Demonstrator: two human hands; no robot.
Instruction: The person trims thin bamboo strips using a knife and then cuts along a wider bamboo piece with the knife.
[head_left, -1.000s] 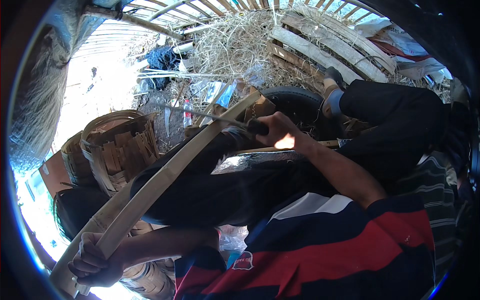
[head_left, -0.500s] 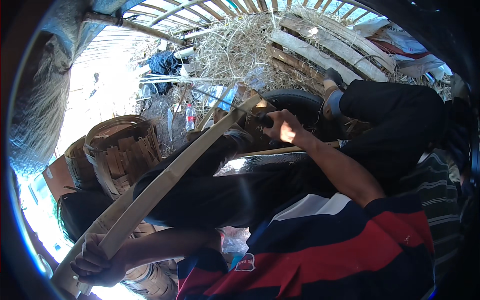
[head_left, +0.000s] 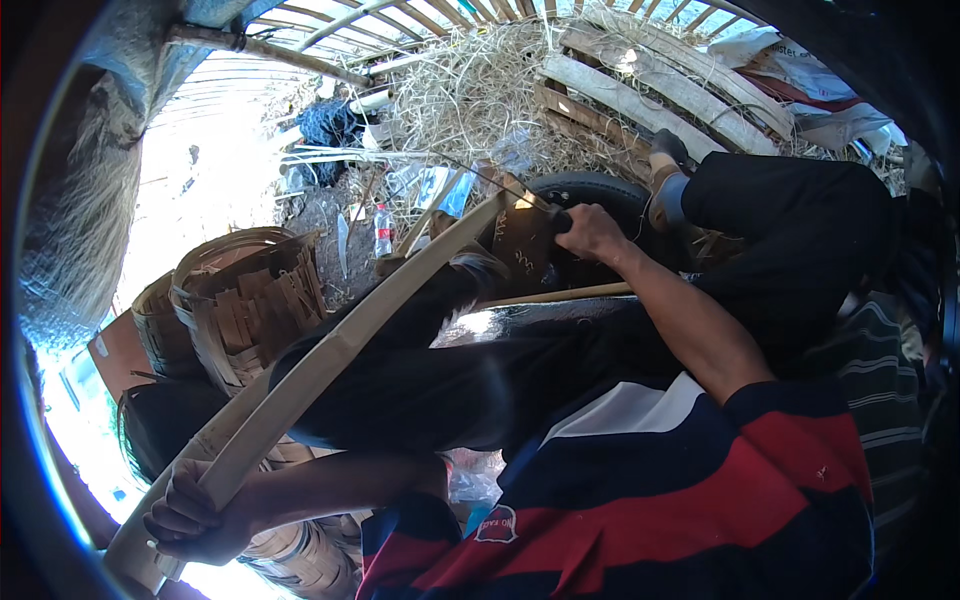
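Note:
A long pale bamboo strip [head_left: 330, 360] runs from the lower left up to the middle top, over my lap in dark trousers. My left hand [head_left: 190, 515] is closed round its near end at the lower left. My right hand [head_left: 590, 232] grips the dark handle of a knife, whose blade [head_left: 520, 195] meets the strip's far end. A second thin strip [head_left: 560, 296] lies across my knee under the right forearm.
Unfinished woven baskets [head_left: 240, 305] stand at the left. A black tyre [head_left: 600, 190] lies beyond my knee. Straw and wooden slats [head_left: 650, 90] fill the back, with a plastic bottle [head_left: 382, 230] on the dirt. My right foot in a sandal [head_left: 665, 170] rests near the tyre.
My right hand with the knife has moved further out along the strip toward its far end. The left hand keeps its hold at the near end.

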